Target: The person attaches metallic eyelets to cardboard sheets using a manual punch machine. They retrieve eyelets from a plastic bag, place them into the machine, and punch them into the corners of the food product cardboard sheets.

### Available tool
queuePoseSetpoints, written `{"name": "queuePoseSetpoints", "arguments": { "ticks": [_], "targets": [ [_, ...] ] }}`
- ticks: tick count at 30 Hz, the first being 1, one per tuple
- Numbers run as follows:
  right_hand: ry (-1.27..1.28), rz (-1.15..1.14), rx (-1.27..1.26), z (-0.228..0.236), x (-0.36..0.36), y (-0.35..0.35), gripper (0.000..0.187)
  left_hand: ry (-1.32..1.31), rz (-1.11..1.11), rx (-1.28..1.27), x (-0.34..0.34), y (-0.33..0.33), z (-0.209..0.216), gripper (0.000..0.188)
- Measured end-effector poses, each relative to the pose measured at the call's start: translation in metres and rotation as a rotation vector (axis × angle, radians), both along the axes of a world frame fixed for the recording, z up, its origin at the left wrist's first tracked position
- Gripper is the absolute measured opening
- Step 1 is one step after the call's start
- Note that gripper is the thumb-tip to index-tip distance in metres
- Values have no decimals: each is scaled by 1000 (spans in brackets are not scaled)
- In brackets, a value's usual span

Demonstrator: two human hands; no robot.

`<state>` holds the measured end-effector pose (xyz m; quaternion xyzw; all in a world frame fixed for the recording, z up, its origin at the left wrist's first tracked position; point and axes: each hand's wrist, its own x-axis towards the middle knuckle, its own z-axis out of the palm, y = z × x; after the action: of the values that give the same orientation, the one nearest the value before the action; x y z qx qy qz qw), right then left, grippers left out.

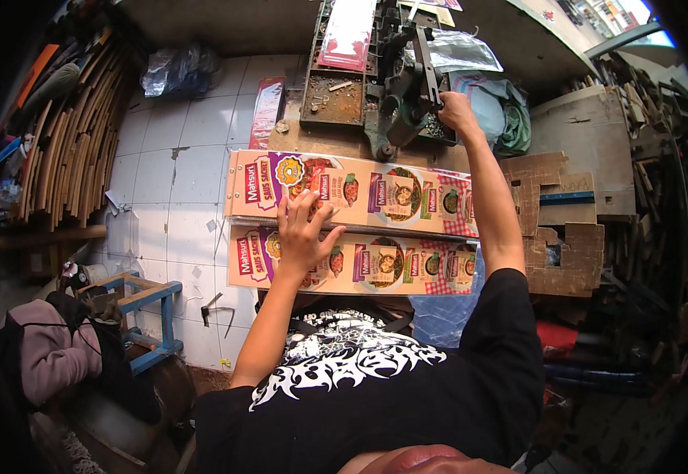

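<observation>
Two long orange printed panels with food pictures lie one beyond the other in front of me; they look like cardboard sheets with a glossy face. My left hand [306, 235] rests on them with its fingers spread, fingertips on the far panel [352, 215] and palm over the near panel [296, 286]. Just beyond stands a dark green metal hand press [397, 110]. Its lever [426, 67] points up and toward me, and my right hand [457, 113] is closed around the end. The underside of that grip is hidden.
A dirty metal tray [333, 110] with small metal bits stands left of the press, a red-and-white printed sheet [347, 39] above it. Wooden strips [71, 134] lean at the left, near a blue stool frame [168, 316]. Brown board offcuts [569, 261] lie at the right.
</observation>
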<state>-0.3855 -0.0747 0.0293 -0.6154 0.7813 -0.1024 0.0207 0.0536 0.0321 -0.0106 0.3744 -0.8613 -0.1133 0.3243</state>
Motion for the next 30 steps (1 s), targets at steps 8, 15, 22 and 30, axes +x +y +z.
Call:
{"name": "queuePoseSetpoints", "arguments": {
  "ticks": [8, 15, 22, 30],
  "targets": [
    [-242, -77, -286, -16, -8, 9, 19, 27, -19, -9, -2, 0, 1, 42],
    [-786, -105, -265, -6, 57, 53, 22, 32, -4, -10, 0, 1, 0, 42],
    [-1016, -15, -138, -9, 116, 86, 19, 34, -3, -11, 0, 1, -1, 43],
    [-898, -75, -161, -4, 142, 89, 23, 15, 5, -26, 3, 1, -2, 42]
  ]
}}
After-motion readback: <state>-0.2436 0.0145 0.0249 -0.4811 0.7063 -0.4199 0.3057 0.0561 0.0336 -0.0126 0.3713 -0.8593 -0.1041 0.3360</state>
